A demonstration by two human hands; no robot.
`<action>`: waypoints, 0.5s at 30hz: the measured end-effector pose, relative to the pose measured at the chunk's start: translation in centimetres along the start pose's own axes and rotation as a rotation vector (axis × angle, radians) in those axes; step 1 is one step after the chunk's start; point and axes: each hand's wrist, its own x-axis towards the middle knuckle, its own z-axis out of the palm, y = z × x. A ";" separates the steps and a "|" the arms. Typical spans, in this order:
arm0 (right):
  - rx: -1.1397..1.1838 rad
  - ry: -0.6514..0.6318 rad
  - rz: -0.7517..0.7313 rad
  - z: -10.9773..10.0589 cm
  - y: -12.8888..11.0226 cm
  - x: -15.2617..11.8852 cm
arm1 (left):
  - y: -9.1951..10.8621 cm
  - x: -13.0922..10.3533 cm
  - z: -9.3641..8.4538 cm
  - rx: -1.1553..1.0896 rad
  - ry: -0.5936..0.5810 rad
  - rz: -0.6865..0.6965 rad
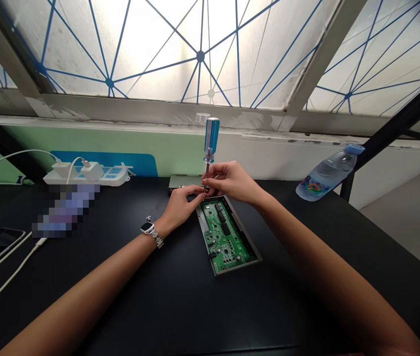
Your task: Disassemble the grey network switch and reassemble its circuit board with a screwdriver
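Note:
A screwdriver (212, 138) with a blue and clear handle stands nearly upright, its tip down at the far end of a green circuit board (219, 247). My right hand (232, 182) pinches its shaft low down, below the handle. My left hand (183, 203) is closed beside the tip, thumb and fingers together at the board's far left corner; whatever they hold is hidden. The board lies in a shallow metal case (250, 243) on the black table. Behind my left fingers sits a grey metal piece (184, 182), partly covered.
Small screws (148, 218) lie near my left wrist. A power strip (111, 176) with white plugs and cables is at the back left, beside a pixelated object (69, 210). A tilted water bottle (326, 174) stands at the right by a black post.

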 end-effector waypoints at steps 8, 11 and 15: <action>-0.070 -0.016 -0.091 1.1 -0.4 -0.3 | 0.1 0.9 1.0 0.035 0.022 0.007; -0.182 0.058 -0.123 1.3 -0.3 -0.3 | 0.2 0.9 1.1 0.002 -0.014 -0.007; -0.200 0.136 -0.110 1.1 -0.1 -0.2 | 0.3 0.6 0.8 -0.021 -0.073 -0.018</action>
